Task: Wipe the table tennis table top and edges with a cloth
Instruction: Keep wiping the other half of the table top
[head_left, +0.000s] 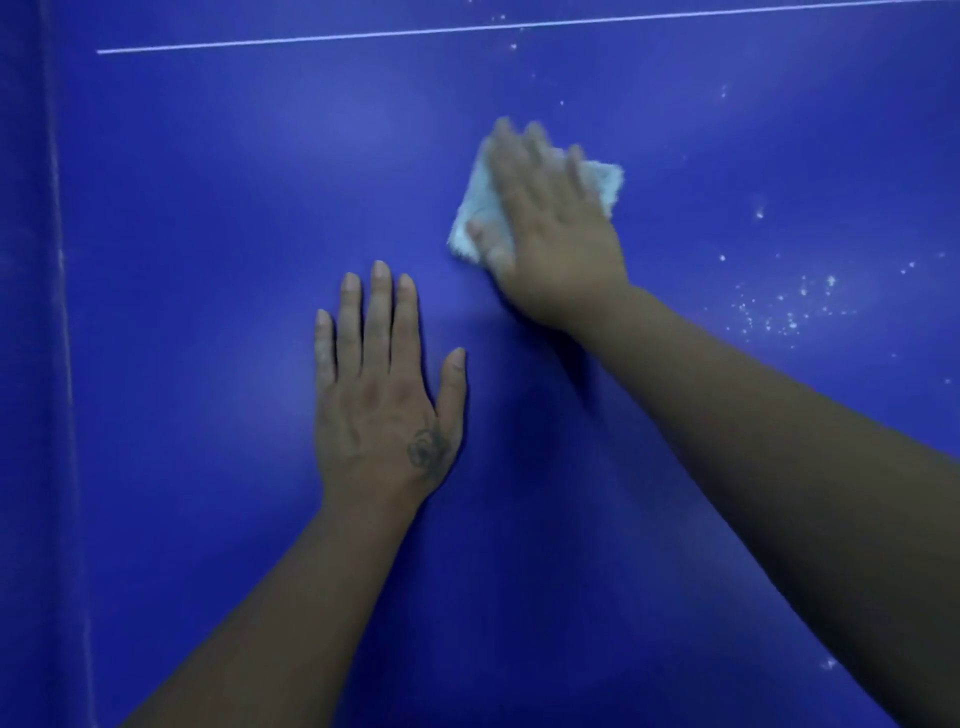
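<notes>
The blue table tennis table top (208, 208) fills the view. A small folded white cloth (605, 184) lies flat on it at upper centre right. My right hand (550, 228) presses down on the cloth with straight, spread fingers and covers most of it; the hand is blurred. My left hand (382, 384) rests flat on the bare table, palm down, fingers straight, to the lower left of the cloth and apart from it.
A thin white line (467, 28) crosses the table at the top. White specks of dust (789, 306) are scattered on the surface right of my right arm. A faint stripe marking the table's side border (62, 260) runs down the left.
</notes>
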